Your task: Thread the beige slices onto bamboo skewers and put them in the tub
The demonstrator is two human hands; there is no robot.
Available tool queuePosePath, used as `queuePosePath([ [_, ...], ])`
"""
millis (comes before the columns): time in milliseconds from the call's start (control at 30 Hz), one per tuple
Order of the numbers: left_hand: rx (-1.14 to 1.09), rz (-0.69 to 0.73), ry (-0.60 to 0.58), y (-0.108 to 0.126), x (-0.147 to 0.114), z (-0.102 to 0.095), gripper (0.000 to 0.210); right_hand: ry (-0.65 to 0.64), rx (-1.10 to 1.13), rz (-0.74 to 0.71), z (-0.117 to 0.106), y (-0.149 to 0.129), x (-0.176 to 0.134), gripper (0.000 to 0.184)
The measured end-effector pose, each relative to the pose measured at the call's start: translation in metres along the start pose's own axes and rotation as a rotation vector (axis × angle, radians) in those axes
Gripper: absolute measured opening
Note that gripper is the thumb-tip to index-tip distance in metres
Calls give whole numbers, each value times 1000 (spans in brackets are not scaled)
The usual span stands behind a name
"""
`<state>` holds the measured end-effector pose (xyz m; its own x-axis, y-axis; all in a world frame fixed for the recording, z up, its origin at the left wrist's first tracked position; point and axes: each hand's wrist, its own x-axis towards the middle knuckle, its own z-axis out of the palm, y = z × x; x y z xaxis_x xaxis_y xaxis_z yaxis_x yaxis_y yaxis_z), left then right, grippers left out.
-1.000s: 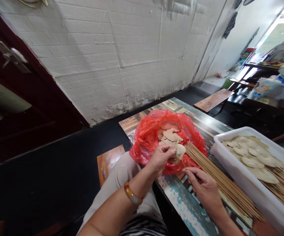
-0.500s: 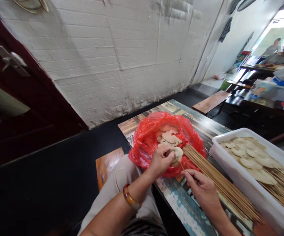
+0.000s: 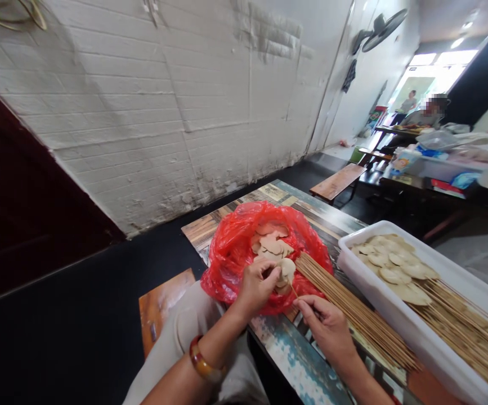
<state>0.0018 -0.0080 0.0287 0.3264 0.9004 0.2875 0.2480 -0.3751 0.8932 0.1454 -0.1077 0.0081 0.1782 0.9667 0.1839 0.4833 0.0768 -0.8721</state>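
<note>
Between the thumb and fingers of my left hand (image 3: 257,286) is a thin pale round slice (image 3: 286,269). My right hand (image 3: 326,323) pinches a thin wooden skewer (image 3: 293,289), whose far end meets the lower edge of that slice. Both hands are over the near side of a crumpled red plastic bag (image 3: 227,253), which holds more pale slices (image 3: 272,246). Beside my right hand lies a bundle of bare skewers (image 3: 353,309), with one end resting on the bag. What exactly the slices are I cannot make out.
A white plastic tub (image 3: 379,306) at the right holds skewered slices (image 3: 395,264). All this stands on a patterned wooden table (image 3: 277,332). A low bench (image 3: 339,181) lies beyond, a stool (image 3: 163,301) at the left. Another person (image 3: 425,117) sits far off.
The view has swung to the right, so everything sits further left. Both hands keep their grip on the slice and the skewer, with little visible movement between them.
</note>
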Motion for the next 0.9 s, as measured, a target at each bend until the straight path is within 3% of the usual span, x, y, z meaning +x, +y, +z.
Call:
queuePosePath([
  [300,-62,-70,-60,3,0,0,20,-22,45,34,0,2,-1,28],
  [433,-354,-214,-112,2,3,-4,19,-16,120,60,3,-2,2,29],
  [633,-840,-458,-119,4,5,5,37,-4,305,171,11,1,9,35],
  [733,-922,-537,-162,4,3,13,41,4,310,166,13,2,9,35],
  [900,-967,-579,-62,6,4,16,36,-8,319,165,12,0,8,30],
])
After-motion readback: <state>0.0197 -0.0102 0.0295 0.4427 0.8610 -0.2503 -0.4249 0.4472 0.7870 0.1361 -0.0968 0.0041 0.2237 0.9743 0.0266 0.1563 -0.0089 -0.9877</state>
